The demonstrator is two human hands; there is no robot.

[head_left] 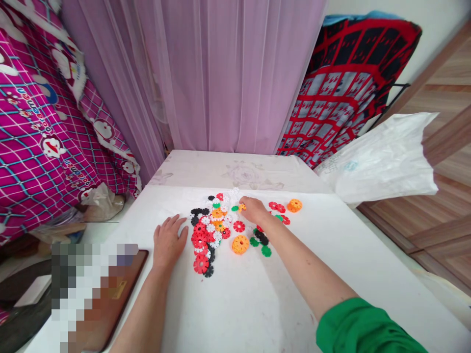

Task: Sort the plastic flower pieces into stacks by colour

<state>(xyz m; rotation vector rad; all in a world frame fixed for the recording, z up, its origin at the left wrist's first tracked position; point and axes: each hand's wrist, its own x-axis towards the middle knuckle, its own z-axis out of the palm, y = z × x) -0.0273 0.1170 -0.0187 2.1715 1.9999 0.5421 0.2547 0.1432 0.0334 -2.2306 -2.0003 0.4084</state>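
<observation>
The left hand (168, 240) lies flat and released on the white tabletop (331, 255), beside the pile of snowflake discs (209, 230). The right hand (253, 210) pinches an orange disc (242, 207) at the pile's far edge.

small repeated lettering on pink blanket (40, 127), too blurred to read
</observation>
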